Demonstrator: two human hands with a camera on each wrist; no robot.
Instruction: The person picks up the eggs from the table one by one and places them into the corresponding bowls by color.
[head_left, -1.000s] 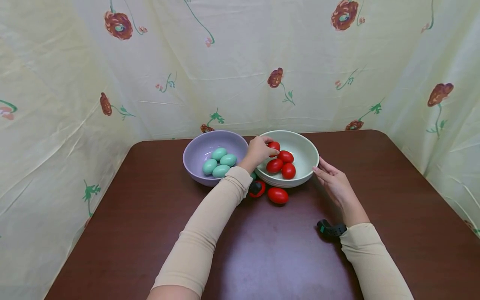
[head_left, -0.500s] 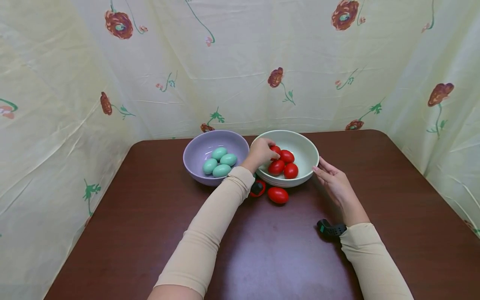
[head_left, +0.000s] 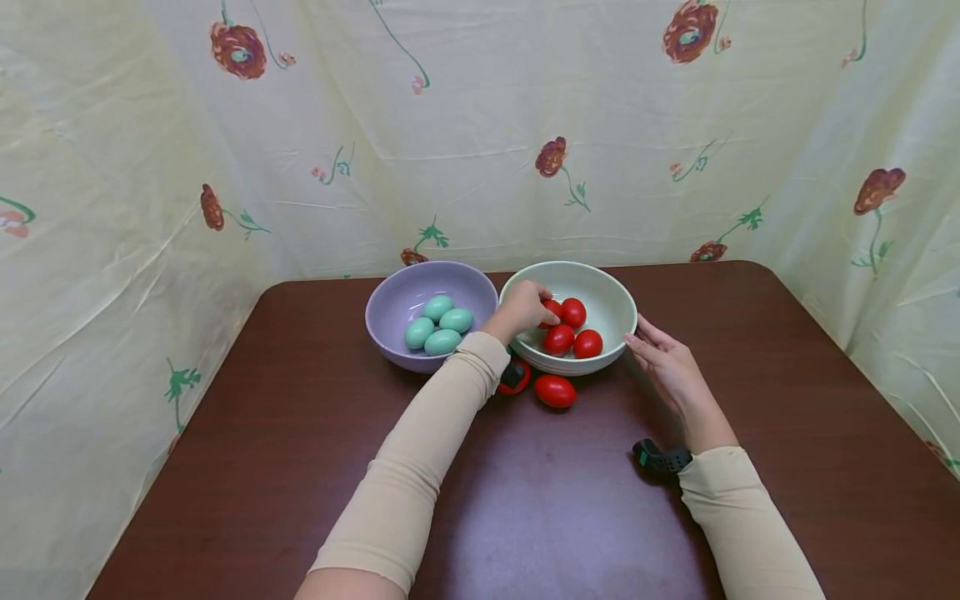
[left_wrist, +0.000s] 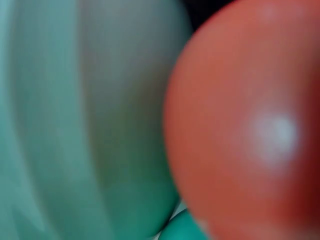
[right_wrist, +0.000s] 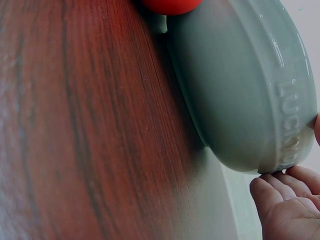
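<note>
My left hand (head_left: 525, 308) reaches into a pale green bowl (head_left: 618, 304) and pinches a red egg (head_left: 552, 311) between thumb and fingers. Several other red eggs lie in the bowl close to this hand. At the bowl's right side, my right hand (head_left: 666, 360) has its thumb at the rim and its fingertips against the outer wall (right_wrist: 280, 150). In front of the bowl, one red egg (head_left: 555, 392) lies on the table. Another red egg is partly hidden behind the left wrist's black camera. The left wrist view shows a big, blurred red egg (left_wrist: 225, 125) beside the bowl's wall (left_wrist: 125, 100).
A purple bowl (head_left: 382, 329) holding several mint-green eggs (head_left: 442, 342) stands left of the pale green one. Both bowls are near the back edge of the dark wooden table (head_left: 300, 375). A flowered curtain (head_left: 465, 167) hangs behind.
My left hand has moved slightly lower into the bowl with the red egg. The other red eggs there have shifted right and toward the front. The right hand stays at the rim.
</note>
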